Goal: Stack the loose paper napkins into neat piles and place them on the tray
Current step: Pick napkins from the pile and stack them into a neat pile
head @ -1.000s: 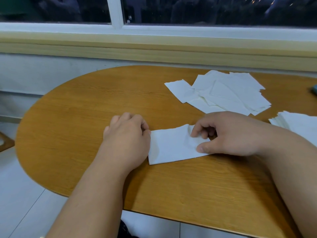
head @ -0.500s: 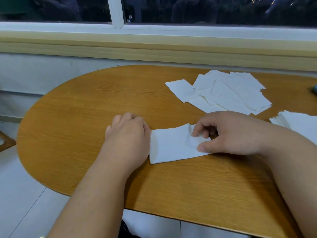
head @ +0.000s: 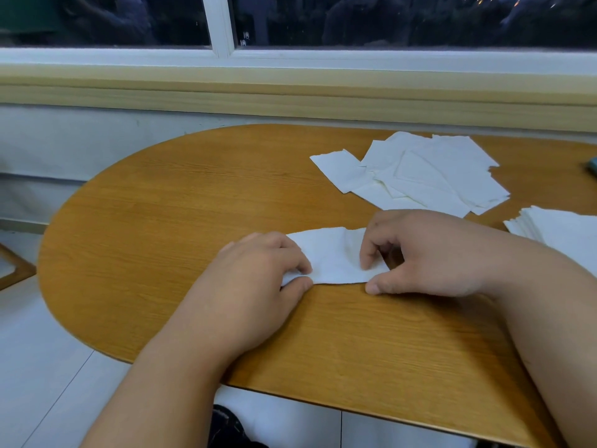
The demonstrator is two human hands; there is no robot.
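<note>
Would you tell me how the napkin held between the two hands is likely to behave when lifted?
Probably floppy: the napkin buckles where the left hand pinches it. Likely light, being a thin sheet, so a push might crumple rather than slide it. Perhaps torn easily if the right hand, pinching the other end, pulls.

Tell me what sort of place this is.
Probably a café or canteen seat by a window, though I can't be sure. A rounded wooden table sits under a window that is dark outside, and loose paper napkins lie spread beside a neat stack.
</note>
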